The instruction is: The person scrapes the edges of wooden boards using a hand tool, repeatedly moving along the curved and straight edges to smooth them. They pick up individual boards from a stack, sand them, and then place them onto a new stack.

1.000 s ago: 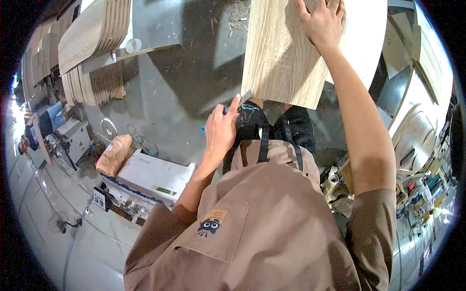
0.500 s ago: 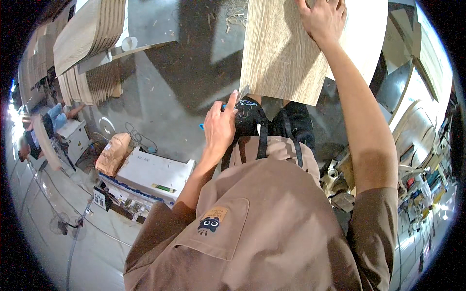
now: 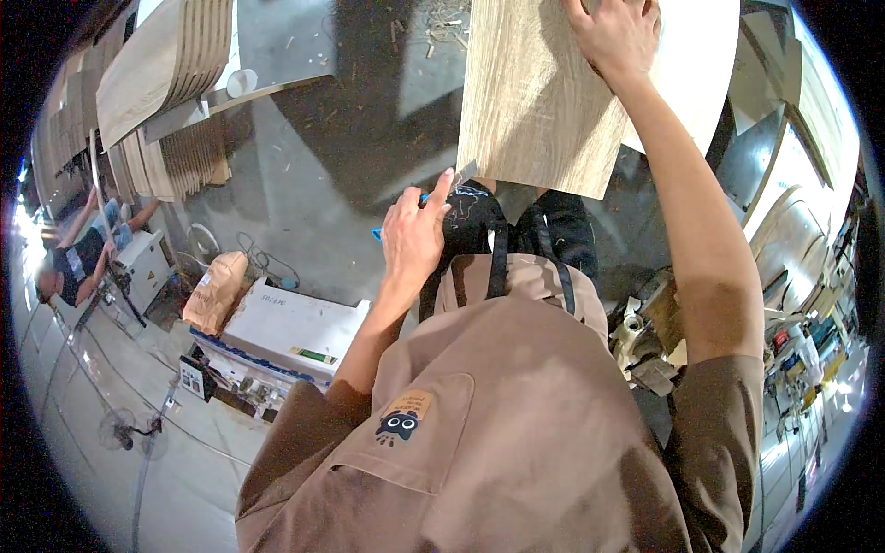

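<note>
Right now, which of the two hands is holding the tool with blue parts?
The left hand: it grips the tool near a corner of the board. The right hand rests on the board's face.

One left hand (image 3: pixel 412 238) and one right hand (image 3: pixel 619 39), two in all, go with one blade tool (image 3: pixel 468 171) and one wood-grain panel (image 3: pixel 539 101). Toward the left there are one other person (image 3: pixel 74 270), at least two stacks of boards (image 3: pixel 166 64), one white roll (image 3: pixel 242 84), one brown paper bag (image 3: pixel 217 290) and one fan (image 3: pixel 124 429). The clothing counts one brown apron (image 3: pixel 544 396), one pocket (image 3: pixel 410 452) and two black straps (image 3: pixel 499 263), while the wood scraps (image 3: pixel 449 37) are too small to count.
</note>
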Action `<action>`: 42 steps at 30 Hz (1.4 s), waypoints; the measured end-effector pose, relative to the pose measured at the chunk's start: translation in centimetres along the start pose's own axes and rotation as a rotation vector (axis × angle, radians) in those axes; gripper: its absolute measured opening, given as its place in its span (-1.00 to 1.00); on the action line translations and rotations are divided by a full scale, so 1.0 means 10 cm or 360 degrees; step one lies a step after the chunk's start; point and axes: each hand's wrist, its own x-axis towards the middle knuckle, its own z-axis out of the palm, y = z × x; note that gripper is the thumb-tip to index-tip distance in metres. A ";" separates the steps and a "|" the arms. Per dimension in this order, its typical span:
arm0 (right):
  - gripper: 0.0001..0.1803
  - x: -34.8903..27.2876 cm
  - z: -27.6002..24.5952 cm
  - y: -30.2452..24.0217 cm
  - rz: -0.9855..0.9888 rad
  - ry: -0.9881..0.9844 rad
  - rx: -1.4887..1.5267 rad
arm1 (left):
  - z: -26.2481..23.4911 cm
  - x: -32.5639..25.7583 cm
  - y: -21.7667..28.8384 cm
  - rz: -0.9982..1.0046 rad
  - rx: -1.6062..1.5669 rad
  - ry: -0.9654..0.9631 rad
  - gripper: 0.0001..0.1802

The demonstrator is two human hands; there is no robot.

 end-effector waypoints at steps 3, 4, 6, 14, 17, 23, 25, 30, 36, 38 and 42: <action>-0.02 0.00 -0.01 0.02 -0.0040 0.0017 -0.0065 | -0.02 0.06 -0.03 0.0045 0.0047 0.0000 -0.38; -0.02 0.00 -0.01 0.02 -0.0038 0.0017 -0.0065 | -0.03 0.09 -0.03 0.0065 0.0076 0.0000 -0.38; 0.00 -0.01 -0.02 0.02 -0.0054 0.0012 -0.0072 | -0.05 0.17 -0.02 0.0058 0.0100 -0.0015 -0.37; 0.02 0.02 -0.04 0.01 -0.0044 -0.0005 -0.0002 | -0.17 0.62 0.06 0.0066 0.0151 -0.0031 -0.33; 0.04 0.02 -0.13 0.00 -0.0045 -0.0055 0.0045 | -0.22 0.86 0.11 0.0048 0.0153 -0.0017 -0.33; 0.01 0.04 -0.03 0.05 0.0003 -0.0067 0.0035 | -0.34 1.49 0.21 0.0052 0.0214 0.0029 -0.37; -0.06 0.06 0.24 0.24 -0.0239 0.0309 0.0020 | -0.38 1.73 0.26 0.0092 0.0255 0.0080 -0.37; 0.00 0.09 0.21 0.17 -0.0216 0.0249 0.0050 | -0.56 2.35 0.29 0.0151 0.0298 0.0116 -0.39; 0.02 0.09 0.16 0.19 -0.0159 0.0161 0.0135 | -0.73 3.17 0.41 0.0160 0.0342 0.0081 -0.43; 0.04 0.11 0.12 0.15 -0.0143 0.0131 0.0141 | -0.83 3.51 0.41 0.0180 0.0349 0.0145 -0.45; 0.04 0.13 0.07 0.10 -0.0087 0.0041 0.0108 | -1.11 4.10 0.47 0.0190 0.0339 0.0007 -0.46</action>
